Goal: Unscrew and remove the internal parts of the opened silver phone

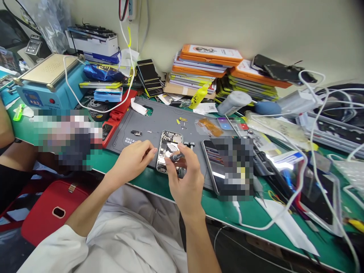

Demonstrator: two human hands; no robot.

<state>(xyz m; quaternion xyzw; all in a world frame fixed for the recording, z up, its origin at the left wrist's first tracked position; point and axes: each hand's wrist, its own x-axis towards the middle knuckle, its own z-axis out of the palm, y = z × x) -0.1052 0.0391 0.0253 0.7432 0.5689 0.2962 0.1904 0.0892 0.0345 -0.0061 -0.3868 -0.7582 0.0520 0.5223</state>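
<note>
An opened phone (168, 146) lies with its insides up on a dark grey work mat (159, 121). My left hand (133, 159) rests beside the phone's left edge, fingers curled and pinched together near its side. My right hand (186, 178) is closed round a small dark screwdriver (176, 156), whose tip points at the phone's lower half. Small loose parts (136, 132) and yellow bits (182, 120) lie on the mat above the phone.
A second phone (212, 163) lies right of the mat. Stacks of orange boxes (207, 62) line the wall. A blue heating machine (45, 81) stands at left. White cables (307, 151) cross the green table (256, 212). Another person's arm (8, 148) is at far left.
</note>
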